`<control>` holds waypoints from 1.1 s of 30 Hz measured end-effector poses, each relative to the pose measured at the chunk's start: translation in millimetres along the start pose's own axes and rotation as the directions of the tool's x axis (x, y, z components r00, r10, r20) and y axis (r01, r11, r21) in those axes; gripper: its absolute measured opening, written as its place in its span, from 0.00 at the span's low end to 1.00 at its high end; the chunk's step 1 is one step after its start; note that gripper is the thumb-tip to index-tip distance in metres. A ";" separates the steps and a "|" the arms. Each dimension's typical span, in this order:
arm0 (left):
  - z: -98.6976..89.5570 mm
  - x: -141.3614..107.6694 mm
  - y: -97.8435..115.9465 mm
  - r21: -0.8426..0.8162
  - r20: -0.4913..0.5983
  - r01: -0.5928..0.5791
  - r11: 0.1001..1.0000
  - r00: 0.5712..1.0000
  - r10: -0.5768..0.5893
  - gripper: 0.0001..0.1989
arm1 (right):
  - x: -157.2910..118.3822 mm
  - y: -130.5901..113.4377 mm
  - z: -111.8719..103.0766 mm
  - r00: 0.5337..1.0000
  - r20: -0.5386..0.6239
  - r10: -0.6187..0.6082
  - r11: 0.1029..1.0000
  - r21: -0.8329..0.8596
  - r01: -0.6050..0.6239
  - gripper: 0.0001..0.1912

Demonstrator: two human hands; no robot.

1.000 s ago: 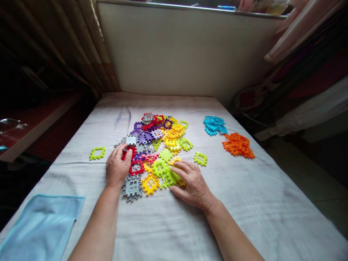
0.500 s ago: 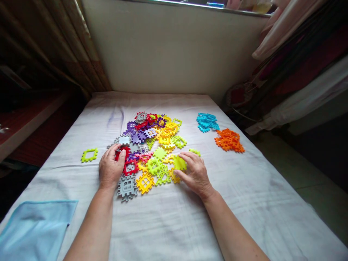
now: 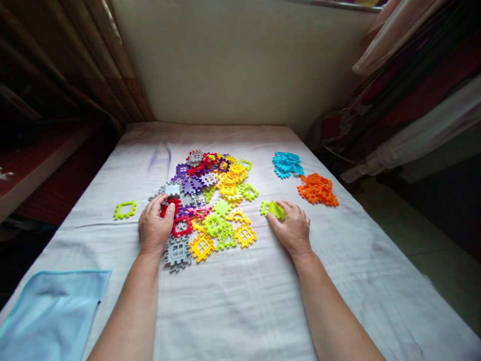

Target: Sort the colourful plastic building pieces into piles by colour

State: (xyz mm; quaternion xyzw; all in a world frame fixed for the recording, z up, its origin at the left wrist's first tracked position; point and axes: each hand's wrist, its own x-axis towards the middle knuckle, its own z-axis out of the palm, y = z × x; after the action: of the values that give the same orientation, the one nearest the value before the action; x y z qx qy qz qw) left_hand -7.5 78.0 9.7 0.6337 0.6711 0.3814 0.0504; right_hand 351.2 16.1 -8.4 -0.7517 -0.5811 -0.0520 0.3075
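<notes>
My right hand (image 3: 293, 228) has its thumb and fingers closed on a lime-green interlocking plastic tile (image 3: 277, 210), to the right of the main pile. Another lime-green tile appears to lie partly under it. My left hand (image 3: 156, 223) rests at the left edge of the mixed pile, thumb and fingers apart around a red tile (image 3: 173, 206) without plainly gripping it. Close to it are a red frame tile (image 3: 182, 220), a grey window tile (image 3: 176, 251) and a yellow window tile (image 3: 202, 246). Purple tiles (image 3: 181, 170) and lime ones (image 3: 222, 207) lie deeper in the pile.
A blue tile heap (image 3: 287, 165) and an orange tile heap (image 3: 317, 190) sit at the right. One lime frame tile (image 3: 125, 203) lies alone at left. A light-blue cloth bag (image 3: 52, 311) is at the near left of the white-sheeted surface (image 3: 233, 311), with a wall (image 3: 240, 65) behind.
My right hand has moved right, carrying the lime-green tile off the pile and uncovering a yellow window tile. My left hand has stayed by the red tile. The view has tilted slightly down.
</notes>
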 end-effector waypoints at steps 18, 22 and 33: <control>1.0 -0.2 0.6 0.004 0.021 0.024 1.000 0.999 -0.024 0.22 | -31.9 -80.1 -13.6 0.782 0.194 -0.593 0.782 0.372 0.500 0.20; 0.5 0.1 0.9 -0.001 0.025 0.023 1.000 0.999 -0.023 0.21 | -32.9 -85.5 -16.8 0.746 0.289 -0.600 0.788 0.377 0.488 0.24; 0.9 0.2 -0.2 0.012 0.031 0.005 1.000 1.000 -0.005 0.20 | -29.5 -81.1 -12.5 0.769 0.182 -0.613 0.763 0.388 0.517 0.25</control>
State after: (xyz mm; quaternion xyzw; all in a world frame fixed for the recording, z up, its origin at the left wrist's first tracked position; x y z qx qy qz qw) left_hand -7.2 78.6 9.0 0.6382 0.6740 0.3674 0.0581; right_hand 271.9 -4.2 21.4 -0.4781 -0.8224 0.0639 0.3017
